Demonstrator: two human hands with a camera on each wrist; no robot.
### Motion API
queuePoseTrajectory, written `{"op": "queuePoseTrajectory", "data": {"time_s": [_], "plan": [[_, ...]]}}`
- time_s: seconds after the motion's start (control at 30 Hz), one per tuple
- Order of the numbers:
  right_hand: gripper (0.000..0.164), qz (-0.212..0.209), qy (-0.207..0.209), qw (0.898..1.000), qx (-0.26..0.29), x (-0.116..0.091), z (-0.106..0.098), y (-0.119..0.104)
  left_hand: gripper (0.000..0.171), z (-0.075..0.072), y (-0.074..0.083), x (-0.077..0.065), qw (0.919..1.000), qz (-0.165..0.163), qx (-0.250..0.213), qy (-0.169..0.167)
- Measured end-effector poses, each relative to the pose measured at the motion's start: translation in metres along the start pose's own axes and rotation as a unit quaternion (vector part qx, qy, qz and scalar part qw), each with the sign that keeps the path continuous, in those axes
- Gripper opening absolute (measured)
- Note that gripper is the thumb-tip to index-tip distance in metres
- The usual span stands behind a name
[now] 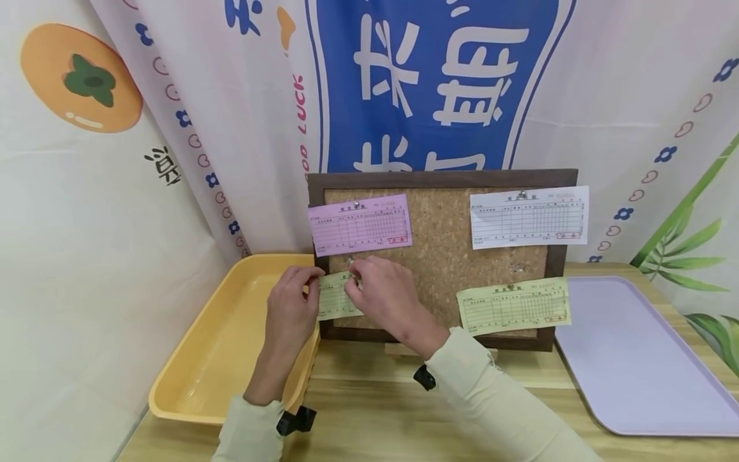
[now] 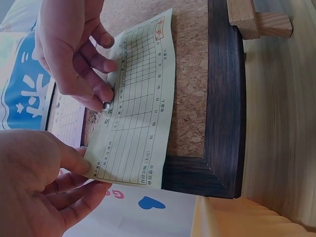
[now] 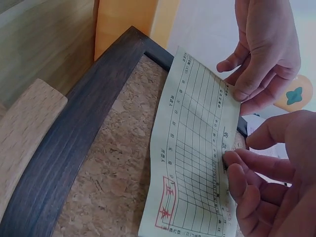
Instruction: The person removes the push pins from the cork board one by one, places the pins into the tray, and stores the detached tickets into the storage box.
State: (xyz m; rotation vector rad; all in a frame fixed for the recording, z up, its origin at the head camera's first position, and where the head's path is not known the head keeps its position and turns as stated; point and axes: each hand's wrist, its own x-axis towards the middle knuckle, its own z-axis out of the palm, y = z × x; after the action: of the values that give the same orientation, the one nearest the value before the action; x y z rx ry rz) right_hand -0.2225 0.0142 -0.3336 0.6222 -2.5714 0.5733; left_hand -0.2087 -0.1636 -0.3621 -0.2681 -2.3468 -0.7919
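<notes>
A pale green receipt slip [image 1: 333, 296] lies against the lower left of a framed corkboard [image 1: 441, 256], its left edge over the dark frame. My left hand [image 1: 292, 307] pinches the slip's upper left corner between thumb and fingers. At the slip's top edge, my right hand [image 1: 385, 296] has its fingertips on a small metal pushpin [image 2: 107, 105], which shows best in the left wrist view. The right hand covers much of the slip in the head view. In the right wrist view the slip [image 3: 190, 143] bows slightly off the cork, and the pin is hidden.
Pinned above is a purple slip [image 1: 362, 224]; on the right are a white slip [image 1: 529, 218] and another green slip [image 1: 514, 307]. Pins stick in the cork at right. A yellow tray [image 1: 196, 359] stands left, a lilac tray [image 1: 641, 359] right, on the wooden table [image 1: 381, 410].
</notes>
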Motion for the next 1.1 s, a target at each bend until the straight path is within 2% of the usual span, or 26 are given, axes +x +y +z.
{"op": "queuePoseTrajectory", "data": {"time_s": [0.4,0.53,0.67,0.8,1.1], "plan": [[0.008,-0.018,0.021,0.999,-0.018,0.001,0.004,0.003,0.01,0.0,0.0,0.0,1.0,-0.004,0.0,-0.002],[0.004,-0.048,0.048,0.997,-0.035,0.001,0.009,0.006,0.01,0.001,-0.001,0.0,1.0,-0.004,-0.002,-0.001],[0.004,-0.099,0.102,0.986,-0.085,0.002,0.017,0.008,0.01,0.001,0.0,0.001,1.0,-0.002,-0.001,0.004],[0.007,-0.129,0.142,0.973,-0.131,0.003,0.022,0.008,0.01,0.002,0.0,0.001,1.0,-0.002,0.001,0.006],[0.01,-0.182,0.15,0.949,-0.209,0.006,0.026,0.01,0.008,0.003,-0.002,0.001,0.9998,0.009,0.005,0.019]]}}
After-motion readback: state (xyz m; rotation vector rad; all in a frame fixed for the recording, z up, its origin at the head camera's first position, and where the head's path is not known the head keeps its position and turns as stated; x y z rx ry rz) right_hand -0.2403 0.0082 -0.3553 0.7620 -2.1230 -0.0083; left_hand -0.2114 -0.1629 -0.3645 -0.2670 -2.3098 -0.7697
